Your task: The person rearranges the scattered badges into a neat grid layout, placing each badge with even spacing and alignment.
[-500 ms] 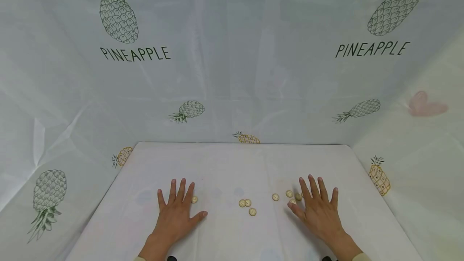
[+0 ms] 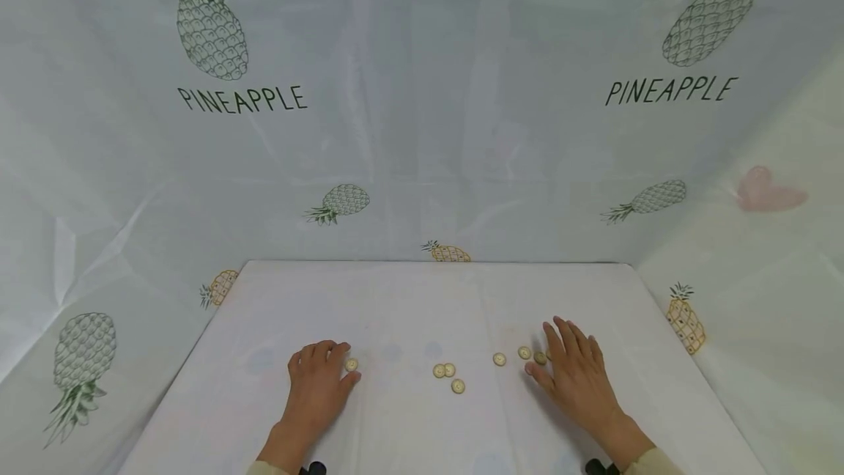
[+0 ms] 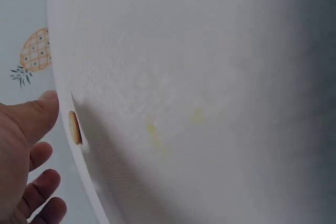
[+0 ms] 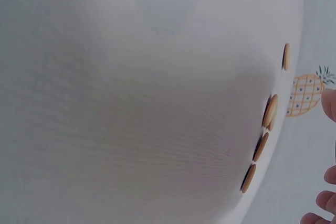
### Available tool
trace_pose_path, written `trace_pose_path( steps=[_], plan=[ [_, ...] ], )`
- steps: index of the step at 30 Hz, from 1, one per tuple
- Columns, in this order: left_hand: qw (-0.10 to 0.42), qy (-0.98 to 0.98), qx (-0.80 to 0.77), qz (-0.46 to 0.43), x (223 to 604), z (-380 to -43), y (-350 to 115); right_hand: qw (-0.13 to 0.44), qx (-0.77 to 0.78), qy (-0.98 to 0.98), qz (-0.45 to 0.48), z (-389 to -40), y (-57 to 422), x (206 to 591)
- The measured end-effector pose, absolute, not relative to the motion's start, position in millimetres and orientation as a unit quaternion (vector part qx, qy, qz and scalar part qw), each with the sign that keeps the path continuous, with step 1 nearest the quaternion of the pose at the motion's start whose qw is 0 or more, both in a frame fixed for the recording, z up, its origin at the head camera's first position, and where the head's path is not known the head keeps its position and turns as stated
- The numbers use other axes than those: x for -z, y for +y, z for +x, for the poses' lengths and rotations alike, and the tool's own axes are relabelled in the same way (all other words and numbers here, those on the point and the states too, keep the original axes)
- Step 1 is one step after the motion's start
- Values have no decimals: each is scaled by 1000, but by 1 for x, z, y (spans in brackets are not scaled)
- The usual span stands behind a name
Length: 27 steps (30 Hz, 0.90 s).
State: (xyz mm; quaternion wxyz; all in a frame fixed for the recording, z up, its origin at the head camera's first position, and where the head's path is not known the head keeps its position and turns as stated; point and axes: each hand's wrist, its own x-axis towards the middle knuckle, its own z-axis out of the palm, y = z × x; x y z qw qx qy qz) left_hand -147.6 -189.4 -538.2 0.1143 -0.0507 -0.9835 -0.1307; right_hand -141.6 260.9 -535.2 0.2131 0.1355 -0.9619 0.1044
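My left hand (image 2: 315, 387) hovers at the table's left, fingers bent loosely, with a small round beige button (image 2: 352, 364) between its index finger and thumb tips but not gripped. In the left wrist view, that same button (image 3: 75, 127) lies flat on the cloth below the thumb (image 3: 39, 114). On the other side my right hand (image 2: 580, 387) is held over the table with relaxed fingers and holds nothing. Beside its thumb lie several buttons (image 2: 524, 352), some partly hidden by the hand. The right wrist view shows them in a row (image 4: 270, 111), away from the fingers.
Two touching buttons (image 2: 439, 371) and a single one (image 2: 458, 386) lie mid-table between the hands. Another button (image 2: 500, 359) sits farther right. White cloth covers the table (image 2: 409, 299), and a pineapple-print curtain (image 2: 422, 130) rises behind its far edge and along both sides.
My left hand's spread fingers have bent inward around the nearby button. The right hand's fingers have drawn closer together, and a button by its thumb is now covered.
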Motion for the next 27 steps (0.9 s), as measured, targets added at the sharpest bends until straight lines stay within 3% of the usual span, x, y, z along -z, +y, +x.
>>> trace_pose_path(
  steps=[15, 27],
  plan=[
    [28, -984, 176, 9, 545, -166, -184, 211, -67, -963, 152, -155, 261, 542],
    [27, -982, 185, 6, 550, -165, -181, 216, -47, -945, 241, -176, 242, 543]
  ],
)
